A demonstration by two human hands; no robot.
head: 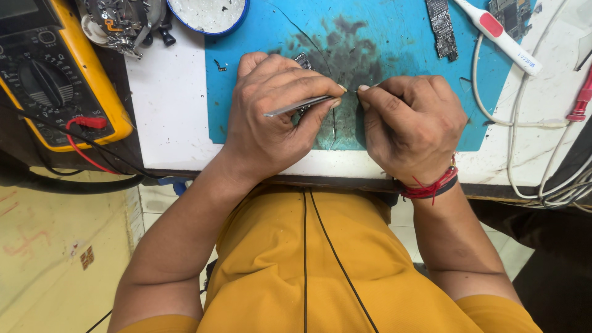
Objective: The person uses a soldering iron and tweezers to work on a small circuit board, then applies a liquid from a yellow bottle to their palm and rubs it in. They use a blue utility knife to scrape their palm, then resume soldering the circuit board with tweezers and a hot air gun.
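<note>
My left hand (274,108) grips slim metal tweezers (296,106), whose tips point right toward my right hand. My right hand (410,126) pinches something very small and thin between thumb and forefinger, right at the tweezer tips (350,91); what it is I cannot tell. Both hands rest on a stained blue work mat (394,37) on a white bench. A small dark circuit piece (303,60) peeks out behind my left knuckles. A red thread band circles my right wrist.
A yellow multimeter (52,74) with red lead lies at far left. A clump of metal parts (123,21) and a blue-rimmed round dish (208,13) sit at the back. A narrow circuit board (442,28), a white pen-shaped tool (501,34) and white cables (512,132) lie at right.
</note>
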